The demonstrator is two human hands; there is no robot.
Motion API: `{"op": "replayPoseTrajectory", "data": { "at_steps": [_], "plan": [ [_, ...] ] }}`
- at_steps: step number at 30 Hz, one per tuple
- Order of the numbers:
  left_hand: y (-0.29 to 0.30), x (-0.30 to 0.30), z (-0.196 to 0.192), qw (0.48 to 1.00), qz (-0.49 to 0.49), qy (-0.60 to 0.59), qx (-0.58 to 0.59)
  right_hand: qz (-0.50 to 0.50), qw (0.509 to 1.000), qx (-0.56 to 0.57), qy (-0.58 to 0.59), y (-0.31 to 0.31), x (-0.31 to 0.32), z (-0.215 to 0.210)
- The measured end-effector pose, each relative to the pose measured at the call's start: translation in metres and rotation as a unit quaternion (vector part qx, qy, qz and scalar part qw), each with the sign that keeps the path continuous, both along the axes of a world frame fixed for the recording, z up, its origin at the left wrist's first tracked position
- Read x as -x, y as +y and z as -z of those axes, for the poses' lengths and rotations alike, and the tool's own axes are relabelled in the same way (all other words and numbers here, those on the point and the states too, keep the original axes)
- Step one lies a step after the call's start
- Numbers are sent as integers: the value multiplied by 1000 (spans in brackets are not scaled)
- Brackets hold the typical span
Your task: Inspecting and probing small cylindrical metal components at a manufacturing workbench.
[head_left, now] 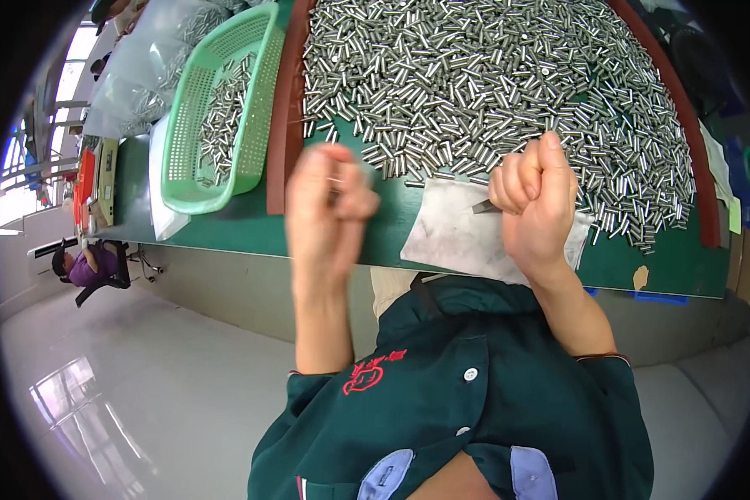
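Over the near edge of the table, my left hand (329, 204) is smeared by motion; its fingers look curled, but whether they hold anything does not show. My right hand (537, 196) is closed in a fist above a stained white cloth (446, 221). A dark, flat strip (486, 206) pokes out beside the right fingers; whether the fist grips it or it lies on the cloth is unclear. Beyond both hands spreads a thick layer of short, shiny metal pins (475, 100).
Reddish-brown strips (287, 142) border the pins on the green table (225, 237). On the left stands a light green plastic basket (179, 158) partly filled with pins. Clear bags (133, 87) lie behind it. A person in purple (92, 265) sits far left.
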State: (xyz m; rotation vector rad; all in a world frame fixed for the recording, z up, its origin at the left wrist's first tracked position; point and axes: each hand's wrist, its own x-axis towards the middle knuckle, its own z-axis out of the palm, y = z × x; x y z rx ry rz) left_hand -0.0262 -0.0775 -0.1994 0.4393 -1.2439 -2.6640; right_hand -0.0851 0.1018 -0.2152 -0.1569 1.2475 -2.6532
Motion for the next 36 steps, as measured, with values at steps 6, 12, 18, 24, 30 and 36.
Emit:
{"op": "replayPoseTrajectory", "data": {
  "at_steps": [6, 12, 18, 24, 30, 36],
  "plan": [
    [-106, 20, -59, 675, -374, 15, 636, -9, 1000, -1, 12, -2, -1, -1],
    [-132, 29, -53, 275, -317, -27, 907, -3, 1000, 4, 10, 1, 0, -2],
    [-28, 45, -21, 665, -108, 71, 736, 10, 999, 29, -14, 1, -2, -2],
    [-1, 97, -4, 573, -37, 160, 803, 9, 999, 32, -18, 2, -1, -5],
    [13, 112, 5, 624, -59, 59, 777, 5, 999, 32, -40, 4, -1, -4],
    [-1, 116, 18, 580, -54, 156, 798, 0, 999, 33, -36, 5, -1, -3]
  ]
}}
